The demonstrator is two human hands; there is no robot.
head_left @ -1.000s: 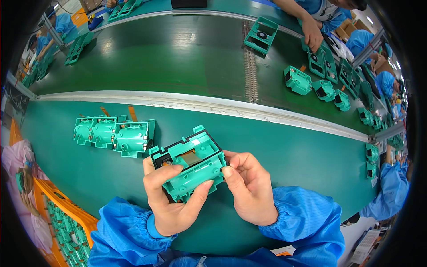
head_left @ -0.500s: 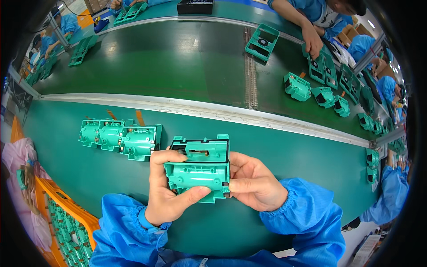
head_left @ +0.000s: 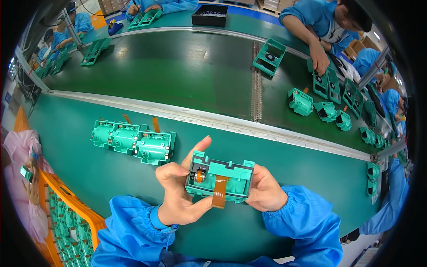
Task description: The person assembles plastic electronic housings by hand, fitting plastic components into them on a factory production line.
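Note:
A green plastic housing (head_left: pixel 240 184) is held up over the bench, its open side facing me. Inside its left end sits a small round metal-and-copper part (head_left: pixel 199 175). A brown flat ribbon cable (head_left: pixel 219 192) hangs out over the front edge. My right hand (head_left: pixel 269 191) grips the housing's right end, thumb at the lower corner. My left hand (head_left: pixel 184 191) holds the left end, thumb tip beside the ribbon cable and index finger raised off it. To the left, three similar green housings (head_left: pixel 153 147) stand in a row on the bench, with brown ribbons behind.
Beyond a pale rail (head_left: pixel 178 110) runs a dark green conveyor (head_left: pixel 169 71) carrying green frames (head_left: pixel 270 58) and housings (head_left: pixel 300 101). A co-worker's hand (head_left: pixel 319 60) works on a frame at the far right. An orange crate (head_left: pixel 84 211) of green parts stands lower left, beside a pink-sleeved person.
The housing has been turned over, from its rounded outer face to its open side, bringing the ribbon cable into view. My left index finger has lifted off. The whole view has shifted slightly.

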